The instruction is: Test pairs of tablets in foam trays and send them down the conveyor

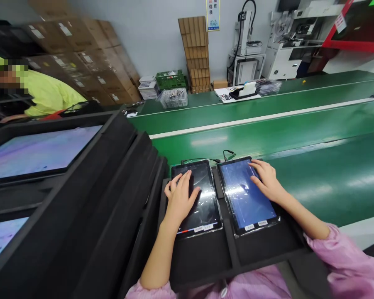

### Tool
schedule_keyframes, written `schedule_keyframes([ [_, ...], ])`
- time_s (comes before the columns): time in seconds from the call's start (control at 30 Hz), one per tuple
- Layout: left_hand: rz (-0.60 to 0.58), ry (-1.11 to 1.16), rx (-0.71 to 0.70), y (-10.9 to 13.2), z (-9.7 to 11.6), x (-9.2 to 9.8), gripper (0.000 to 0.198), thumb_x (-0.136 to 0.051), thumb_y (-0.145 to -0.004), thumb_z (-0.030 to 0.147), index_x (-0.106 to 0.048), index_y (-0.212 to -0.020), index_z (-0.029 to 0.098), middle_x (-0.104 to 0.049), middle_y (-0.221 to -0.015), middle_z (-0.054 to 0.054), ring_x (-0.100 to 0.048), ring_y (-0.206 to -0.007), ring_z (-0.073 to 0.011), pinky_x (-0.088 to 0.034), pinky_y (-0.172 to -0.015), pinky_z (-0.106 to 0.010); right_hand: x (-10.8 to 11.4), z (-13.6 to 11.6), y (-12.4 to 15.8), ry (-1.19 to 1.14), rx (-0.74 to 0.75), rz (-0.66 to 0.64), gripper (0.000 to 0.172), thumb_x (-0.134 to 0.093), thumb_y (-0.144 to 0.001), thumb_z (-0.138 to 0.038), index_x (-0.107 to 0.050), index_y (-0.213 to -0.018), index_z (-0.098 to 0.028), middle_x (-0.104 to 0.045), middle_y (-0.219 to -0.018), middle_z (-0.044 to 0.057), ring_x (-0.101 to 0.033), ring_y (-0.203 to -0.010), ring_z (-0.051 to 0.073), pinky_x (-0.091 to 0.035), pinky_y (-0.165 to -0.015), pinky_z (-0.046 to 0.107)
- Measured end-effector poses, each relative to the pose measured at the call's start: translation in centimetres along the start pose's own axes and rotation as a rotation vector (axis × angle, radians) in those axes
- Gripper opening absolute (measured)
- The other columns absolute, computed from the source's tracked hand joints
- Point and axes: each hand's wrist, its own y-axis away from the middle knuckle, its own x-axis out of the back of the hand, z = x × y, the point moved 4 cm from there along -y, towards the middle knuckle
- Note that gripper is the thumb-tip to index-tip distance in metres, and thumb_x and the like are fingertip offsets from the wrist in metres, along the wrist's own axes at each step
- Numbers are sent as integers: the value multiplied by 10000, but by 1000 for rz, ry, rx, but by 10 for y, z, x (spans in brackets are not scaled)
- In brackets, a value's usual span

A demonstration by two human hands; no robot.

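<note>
Two tablets lie side by side in a black foam tray [202,259] in front of me. My left hand [179,197], fingers spread, rests over the left tablet [205,207], whose screen is mostly dark with a red line near its lower edge. Over the upper right part of the right tablet [245,199] is my right hand [267,179], its fingers apart and near the glass. That screen glows blue. Small white labels sit along the lower edge of both tablets, and black cables lead off behind them.
Stacked black trays [112,199] with lit tablets rise at my left. Green conveyor belts [299,182] run behind the tray. Beyond stand a green crate [171,79], a clear plastic bin [174,99] and cardboard boxes [81,50]. A person in a yellow-green top [50,91] bends at far left.
</note>
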Motion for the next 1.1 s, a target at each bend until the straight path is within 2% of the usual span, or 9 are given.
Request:
schedule_keyframes([
  [0.1,20,-3,-8,0,0,0,531,-451,-955,404,-464,-1437,182,-571,-1436,-147,-418,-1363,-340,-265,-1105,-576,-7,1,-41,25,-19,-174,538,-315,-999,-442,-442,-1447,-172,-439,-1521,176,-380,-1418,303,-297,-1133,523],
  [0.17,29,-3,-5,1,-1,0,528,-442,-958,407,-467,-1437,186,-567,-1441,-145,-414,-1368,-341,-265,-1104,-575,-14,-1,-66,27,-55,-339,503,-344,-993,-399,-495,-1411,-164,-458,-1514,175,-394,-1417,311,-265,-1153,540],
  [0.3,44,9,7,2,-3,1,524,-426,-962,409,-479,-1431,180,-559,-1451,-143,-416,-1367,-340,-263,-1109,-567,-27,-6,-101,-13,-93,-518,425,-343,-1001,-402,-699,-1057,-175,-709,-1162,155,-632,-1129,307,-433,-990,446],
  [0.37,58,20,10,3,-5,2,525,-418,-965,409,-479,-1433,179,-562,-1447,-144,-423,-1361,-337,-263,-1111,-564,-30,-3,-110,-23,-120,-520,464,-336,-1000,-441,-709,-924,-176,-735,-1028,148,-667,-1002,297,-472,-858,374],
  [0.5,86,63,26,5,-8,5,519,-390,-977,418,-478,-1439,199,-576,-1432,-142,-427,-1357,-322,-271,-1111,-550,-21,3,-113,-65,-146,-507,502,-338,-979,-538,-683,-846,-198,-724,-907,92,-654,-873,244,-444,-725,302],
  [0.63,100,125,41,7,-10,8,529,-349,-987,443,-474,-1440,201,-581,-1422,-136,-442,-1347,-304,-282,-1117,-545,7,-2,-106,-411,-21,-513,569,-457,-852,-726,-569,-709,-186,-573,-672,20,-522,-659,169,-380,-615,281],
  [0.8,113,183,71,8,-12,11,531,-305,-992,443,-478,-1445,226,-577,-1426,-125,-437,-1350,-295,-312,-1109,-540,43,-2,-90,-899,21,-522,618,-662,-680,-791,-532,-659,-187,-495,-602,-5,-427,-569,129,-342,-567,283],
  [0.97,125,220,76,7,-9,14,550,-308,-984,494,-520,-1408,214,-595,-1399,-135,-472,-1318,-308,-331,-1104,-555,53,12,-77,-981,-66,-435,635,-713,-585,-817,-557,-633,-203,-540,-583,25,-454,-563,160,-355,-562,312],
  [1.1,79,366,2,12,17,26,520,-351,-982,519,-571,-1345,218,-619,-1370,-121,-516,-1293,-293,-371,-1099,-533,54,13,-76,-1023,-69,-388,624,-735,-571,-800,-569,-619,-200,-543,-567,26,-456,-549,158,-352,-557,308],
])
